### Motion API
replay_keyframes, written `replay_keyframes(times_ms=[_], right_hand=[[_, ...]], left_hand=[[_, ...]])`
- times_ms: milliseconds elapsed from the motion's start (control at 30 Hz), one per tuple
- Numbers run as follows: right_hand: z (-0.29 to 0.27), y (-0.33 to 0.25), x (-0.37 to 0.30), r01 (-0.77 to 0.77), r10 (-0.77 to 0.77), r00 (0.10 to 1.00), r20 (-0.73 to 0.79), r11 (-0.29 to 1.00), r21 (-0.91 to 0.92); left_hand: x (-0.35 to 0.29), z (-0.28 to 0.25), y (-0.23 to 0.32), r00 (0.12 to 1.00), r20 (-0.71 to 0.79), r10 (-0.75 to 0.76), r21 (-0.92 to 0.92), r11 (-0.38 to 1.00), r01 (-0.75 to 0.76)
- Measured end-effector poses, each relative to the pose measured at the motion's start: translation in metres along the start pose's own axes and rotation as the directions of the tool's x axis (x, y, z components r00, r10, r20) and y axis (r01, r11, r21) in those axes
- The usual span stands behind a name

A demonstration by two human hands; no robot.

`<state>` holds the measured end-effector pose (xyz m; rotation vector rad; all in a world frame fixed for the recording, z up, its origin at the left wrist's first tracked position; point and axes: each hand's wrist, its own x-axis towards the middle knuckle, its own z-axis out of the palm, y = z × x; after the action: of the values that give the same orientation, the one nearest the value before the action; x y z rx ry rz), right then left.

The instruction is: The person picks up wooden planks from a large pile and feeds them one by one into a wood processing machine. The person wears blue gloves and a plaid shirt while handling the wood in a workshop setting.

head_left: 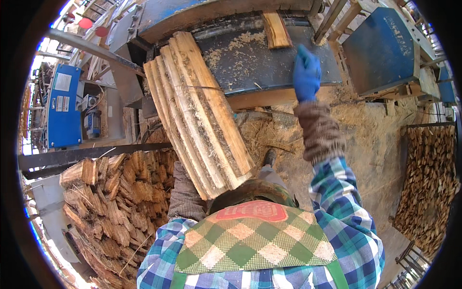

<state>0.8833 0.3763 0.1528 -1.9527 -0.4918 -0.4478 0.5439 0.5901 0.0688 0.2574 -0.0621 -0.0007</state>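
A stack of rough wooden slats (192,111), some edged with bark, slants from my chest toward the machine's metal table. My left forearm, in a brown ribbed cuff, passes beneath the stack and holds it against me; the left hand itself is hidden under the wood. My right hand (307,74), in a blue glove, is stretched out over the right part of the dark table (269,72). Its fingers point toward a short wooden board (276,31) lying at the table's back, a little apart from it. Nothing shows in the right hand.
Sawdust (240,48) is strewn over the table. A blue metal housing (382,50) stands to the right. A large pile of split wood (115,207) fills the lower left, below a dark rail (91,156). More stacked wood (428,183) stands far right. Sawdust covers the floor (370,144).
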Motion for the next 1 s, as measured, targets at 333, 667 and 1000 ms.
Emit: replay_keyframes(times_ms=[333, 667, 1000], right_hand=[[-0.066, -0.138, -0.229, -0.826, 0.322, 0.512, 0.796, 0.439, 0.354], [-0.183, -0.075, -0.216, -0.601, 0.568, 0.792, 0.223, 0.661, 0.449], [-0.150, -0.073, -0.134, -0.609, 0.520, 0.792, 0.319, 0.701, 0.371]], left_hand=[[-0.033, 0.015, -0.004, 0.999, -0.022, 0.039, 0.037, 0.999, -0.038], [-0.052, 0.007, -0.027, 0.998, -0.058, -0.010, 0.026, 1.000, 0.012], [0.041, 0.015, -0.006, 0.998, 0.032, -0.051, 0.102, 0.994, 0.047]])
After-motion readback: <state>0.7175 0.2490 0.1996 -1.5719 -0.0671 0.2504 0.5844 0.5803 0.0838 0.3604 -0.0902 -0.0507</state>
